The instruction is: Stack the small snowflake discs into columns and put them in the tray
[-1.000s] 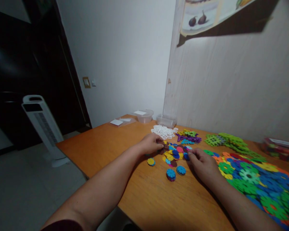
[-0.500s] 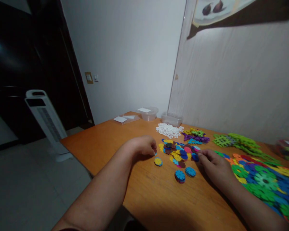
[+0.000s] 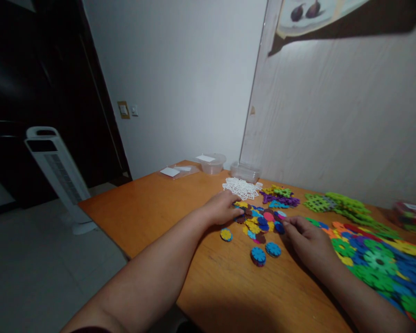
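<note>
Head view: left grip (image 3: pixel 222 208) apart at left edge of disc pile (image 3: pixel 253 225), right grip (image 3: pixel 307 238) impossible to tell, tabletop (image 3: pixel 159 199) spreading left.

The single view comes from the person's head, looking forward and down over the wooden table (image 3: pixel 149 199) toward the white wall (image 3: pixel 173 69). The left forearm (image 3: pixel 152 277) and right forearm (image 3: pixel 364 291) loom close at the lower corners. The wide framing reaches the tower fan (image 3: pixel 60 180), leaning at left, and crops the fig picture (image 3: pixel 308 16) at upper right.
</note>
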`<act>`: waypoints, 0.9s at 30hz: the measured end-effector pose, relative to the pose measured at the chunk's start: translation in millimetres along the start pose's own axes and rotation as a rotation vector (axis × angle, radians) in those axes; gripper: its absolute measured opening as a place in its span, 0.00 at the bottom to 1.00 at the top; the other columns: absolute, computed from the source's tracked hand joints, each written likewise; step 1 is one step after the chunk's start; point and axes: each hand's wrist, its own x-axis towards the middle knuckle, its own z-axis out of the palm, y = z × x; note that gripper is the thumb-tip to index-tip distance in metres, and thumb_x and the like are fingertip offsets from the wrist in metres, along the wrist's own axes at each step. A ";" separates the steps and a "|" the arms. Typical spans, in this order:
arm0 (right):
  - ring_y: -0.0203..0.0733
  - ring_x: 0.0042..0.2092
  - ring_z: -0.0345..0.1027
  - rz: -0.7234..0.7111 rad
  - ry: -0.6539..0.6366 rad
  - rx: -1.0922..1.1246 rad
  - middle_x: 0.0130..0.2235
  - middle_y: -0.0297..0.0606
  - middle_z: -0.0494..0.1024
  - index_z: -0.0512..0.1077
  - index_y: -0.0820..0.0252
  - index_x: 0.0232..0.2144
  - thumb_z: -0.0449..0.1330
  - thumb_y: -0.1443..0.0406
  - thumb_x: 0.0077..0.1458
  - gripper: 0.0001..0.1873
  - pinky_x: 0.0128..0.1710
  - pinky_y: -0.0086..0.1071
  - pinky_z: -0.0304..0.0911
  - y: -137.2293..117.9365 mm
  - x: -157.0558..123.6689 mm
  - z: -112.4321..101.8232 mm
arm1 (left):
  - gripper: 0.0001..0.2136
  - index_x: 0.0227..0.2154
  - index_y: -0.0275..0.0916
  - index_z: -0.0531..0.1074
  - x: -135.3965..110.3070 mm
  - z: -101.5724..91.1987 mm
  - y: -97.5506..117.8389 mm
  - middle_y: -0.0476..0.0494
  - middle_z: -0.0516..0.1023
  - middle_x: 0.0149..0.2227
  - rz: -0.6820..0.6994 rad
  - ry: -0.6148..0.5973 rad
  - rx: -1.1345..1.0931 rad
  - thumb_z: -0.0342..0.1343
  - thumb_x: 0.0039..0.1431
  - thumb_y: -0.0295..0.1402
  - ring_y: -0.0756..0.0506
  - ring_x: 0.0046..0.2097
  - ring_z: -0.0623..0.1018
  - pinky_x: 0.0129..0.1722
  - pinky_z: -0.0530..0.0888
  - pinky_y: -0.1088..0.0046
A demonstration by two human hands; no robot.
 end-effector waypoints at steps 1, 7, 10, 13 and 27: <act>0.44 0.30 0.70 0.003 -0.001 -0.004 0.27 0.35 0.78 0.74 0.56 0.34 0.52 0.51 0.58 0.18 0.28 0.32 0.61 0.4 0.2 0.2 | 0.12 0.37 0.40 0.79 2.8 2.9 -1.8 0.41 0.78 0.39 0.058 0.007 0.057 0.63 0.50 0.39 0.41 0.45 0.72 0.43 0.67 0.71; 0.44 0.32 0.71 0.027 -0.010 -0.005 0.29 0.35 0.79 0.74 0.55 0.35 0.52 0.51 0.58 0.17 0.31 0.32 0.62 0.2 0.7 0.4 | 0.08 0.32 0.42 0.80 14.2 15.0 -10.0 0.45 0.80 0.33 0.134 -0.007 0.231 0.59 0.53 0.37 0.45 0.37 0.74 0.35 0.65 0.74; 0.44 0.32 0.71 0.021 -0.012 -0.019 0.29 0.35 0.79 0.74 0.56 0.35 0.52 0.51 0.58 0.18 0.30 0.33 0.61 0.0 0.5 0.3 | 0.07 0.31 0.41 0.80 15.0 15.1 -10.1 0.46 0.79 0.31 0.095 -0.023 0.196 0.58 0.53 0.34 0.46 0.33 0.73 0.31 0.65 0.75; 0.45 0.31 0.71 0.019 -0.016 -0.012 0.28 0.35 0.78 0.74 0.56 0.35 0.52 0.51 0.59 0.18 0.30 0.33 0.61 -0.1 0.4 0.1 | 0.07 0.31 0.40 0.80 14.4 14.2 -10.4 0.45 0.79 0.31 0.091 -0.020 0.158 0.60 0.51 0.36 0.46 0.34 0.73 0.31 0.65 0.76; 0.45 0.34 0.71 0.038 -0.022 -0.013 0.30 0.34 0.78 0.73 0.54 0.35 0.52 0.51 0.58 0.17 0.34 0.34 0.61 -1.0 0.9 -0.6 | 0.10 0.38 0.37 0.80 16.1 17.9 -19.2 0.45 0.82 0.33 0.116 -0.147 -0.046 0.56 0.57 0.33 0.49 0.33 0.77 0.32 0.67 0.77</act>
